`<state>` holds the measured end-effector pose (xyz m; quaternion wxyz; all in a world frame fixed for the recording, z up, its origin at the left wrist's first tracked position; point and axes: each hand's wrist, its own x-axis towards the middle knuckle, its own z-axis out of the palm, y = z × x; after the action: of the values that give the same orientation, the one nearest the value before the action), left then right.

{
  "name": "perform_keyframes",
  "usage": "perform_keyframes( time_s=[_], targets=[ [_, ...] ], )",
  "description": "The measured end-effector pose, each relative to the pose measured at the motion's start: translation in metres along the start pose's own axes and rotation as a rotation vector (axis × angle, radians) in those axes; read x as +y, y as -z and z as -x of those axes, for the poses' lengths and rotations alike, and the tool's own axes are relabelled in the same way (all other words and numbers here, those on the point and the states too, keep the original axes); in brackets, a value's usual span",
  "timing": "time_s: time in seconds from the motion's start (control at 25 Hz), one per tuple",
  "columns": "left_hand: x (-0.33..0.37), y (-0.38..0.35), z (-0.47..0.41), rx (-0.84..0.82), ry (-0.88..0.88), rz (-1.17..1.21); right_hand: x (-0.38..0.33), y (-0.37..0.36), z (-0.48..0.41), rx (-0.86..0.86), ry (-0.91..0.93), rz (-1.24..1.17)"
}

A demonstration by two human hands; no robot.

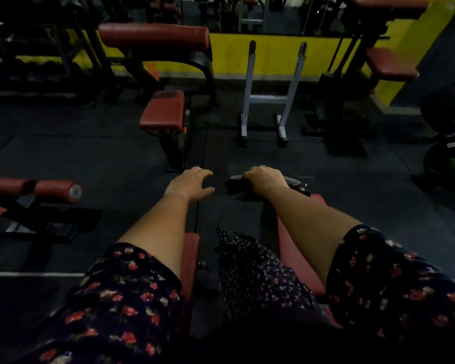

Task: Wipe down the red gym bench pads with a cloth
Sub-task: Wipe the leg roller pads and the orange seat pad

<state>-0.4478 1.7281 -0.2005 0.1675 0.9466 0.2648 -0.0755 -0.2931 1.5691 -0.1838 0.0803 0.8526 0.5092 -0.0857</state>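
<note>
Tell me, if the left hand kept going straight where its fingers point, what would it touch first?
Probably the dark cloth gripped by the right hand: the left hand aims its open fingers across a gap towards it. Depth is unclear, so it might pass above it.

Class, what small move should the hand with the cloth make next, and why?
Probably draw the right hand, gripping the dark cloth at the far end of the red pad, back along it; most of that pad lies beneath the forearm.
</note>
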Motion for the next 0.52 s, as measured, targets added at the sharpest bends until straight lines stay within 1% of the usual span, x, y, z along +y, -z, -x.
perform_keyframes(
  time_s=[0.12, 0.24, 0.4, 0.52],
  targets=[
    [-0.006, 0.008, -0.036, -0.007, -0.001, -0.008, 0.015, 0.003, -0.034, 0.005, -0.008, -0.003],
    [-0.015, 0.010, -0.092, -0.015, 0.009, -0.019, 0.035, 0.002, -0.088, -0.002, 0.009, -0.016],
    [-0.028, 0.016, -0.193, -0.021, 0.046, -0.044, 0.077, 0.004, -0.180, -0.002, 0.051, -0.008],
    [-0.011, 0.033, -0.285, -0.021, 0.029, -0.014, 0.130, 0.022, -0.252, 0.009, 0.050, -0.003]
  ],
)
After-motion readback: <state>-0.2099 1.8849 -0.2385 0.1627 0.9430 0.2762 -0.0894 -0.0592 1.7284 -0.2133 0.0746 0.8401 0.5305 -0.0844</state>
